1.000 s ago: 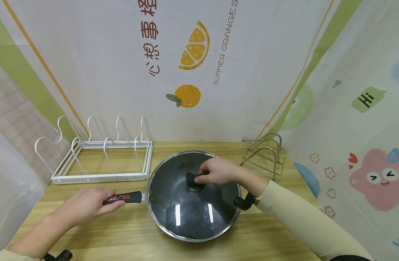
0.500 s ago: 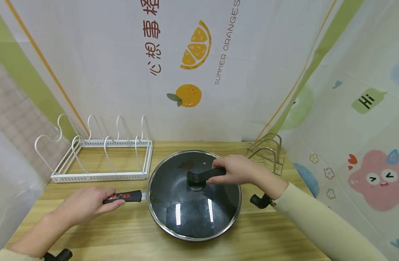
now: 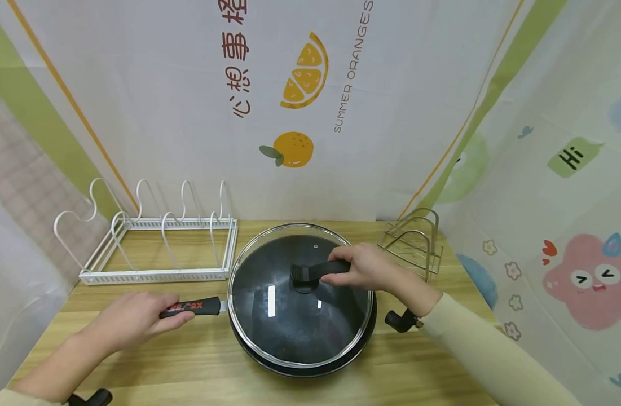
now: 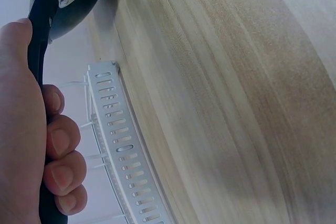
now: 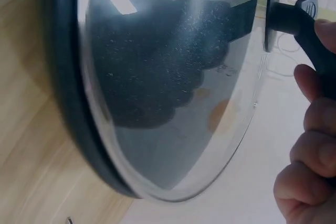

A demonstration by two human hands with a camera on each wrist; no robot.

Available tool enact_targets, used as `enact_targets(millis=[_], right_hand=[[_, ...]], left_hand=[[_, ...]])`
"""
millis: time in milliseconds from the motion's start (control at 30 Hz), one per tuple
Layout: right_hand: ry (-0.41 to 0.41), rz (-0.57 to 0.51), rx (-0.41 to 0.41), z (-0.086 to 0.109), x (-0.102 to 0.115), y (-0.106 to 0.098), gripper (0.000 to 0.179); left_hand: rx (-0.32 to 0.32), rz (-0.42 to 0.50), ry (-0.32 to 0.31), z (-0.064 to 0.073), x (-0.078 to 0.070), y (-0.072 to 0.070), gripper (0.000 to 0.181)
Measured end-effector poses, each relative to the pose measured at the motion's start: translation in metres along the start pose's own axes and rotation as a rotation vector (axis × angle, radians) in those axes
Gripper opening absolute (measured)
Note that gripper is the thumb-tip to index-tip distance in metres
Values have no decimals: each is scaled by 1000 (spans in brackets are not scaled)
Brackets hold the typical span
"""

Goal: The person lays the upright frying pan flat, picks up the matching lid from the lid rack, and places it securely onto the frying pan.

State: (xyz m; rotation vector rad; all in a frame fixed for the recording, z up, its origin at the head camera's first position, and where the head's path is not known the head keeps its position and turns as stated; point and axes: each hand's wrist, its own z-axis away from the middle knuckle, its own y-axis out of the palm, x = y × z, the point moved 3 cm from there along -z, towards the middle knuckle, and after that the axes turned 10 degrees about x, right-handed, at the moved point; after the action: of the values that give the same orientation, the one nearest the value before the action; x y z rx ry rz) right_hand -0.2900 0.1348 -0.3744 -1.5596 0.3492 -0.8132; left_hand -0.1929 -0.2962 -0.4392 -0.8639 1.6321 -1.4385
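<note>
A dark pan sits on the wooden table. My left hand grips its black handle; in the left wrist view the fingers curl round it. Over the pan is a clear glass lid with a metal rim, raised and slightly off line, so the pan's edge shows at the near right and its far rim shows through the glass. My right hand holds the lid's black handle, fingers curled round it. In the right wrist view the lid stands just off the pan's dark wall.
To the left rear stands a white rack with upright wire loops. A small gold-coloured wire rack is at the right rear, close behind the right forearm. A printed curtain hangs along the back edge of the table.
The right hand shifted right along the lid's handle, then raised the lid slightly off the pan, baring the pan's near edge. The left hand keeps its grip in place.
</note>
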Motion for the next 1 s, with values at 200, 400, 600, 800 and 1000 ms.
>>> enact_targets(millis=[200, 400, 600, 800, 1000], right_hand=[[29, -26, 24, -1, -1, -1, 31], [19, -46, 36, -3, 0, -1, 29], [28, -49, 71, -5, 0, -1, 30], [42, -78, 144, -5, 1, -4, 31], [29, -101, 173, -3, 1, -8, 29]], left_hand=[[-3, -4, 2, -1, 1, 0, 41], [-2, 8, 2, 0, 1, -3, 40], [15, 7, -4, 1, 1, -2, 41], [17, -5, -5, 0, 0, -2, 41], [17, 6, 2, 0, 0, -2, 39]])
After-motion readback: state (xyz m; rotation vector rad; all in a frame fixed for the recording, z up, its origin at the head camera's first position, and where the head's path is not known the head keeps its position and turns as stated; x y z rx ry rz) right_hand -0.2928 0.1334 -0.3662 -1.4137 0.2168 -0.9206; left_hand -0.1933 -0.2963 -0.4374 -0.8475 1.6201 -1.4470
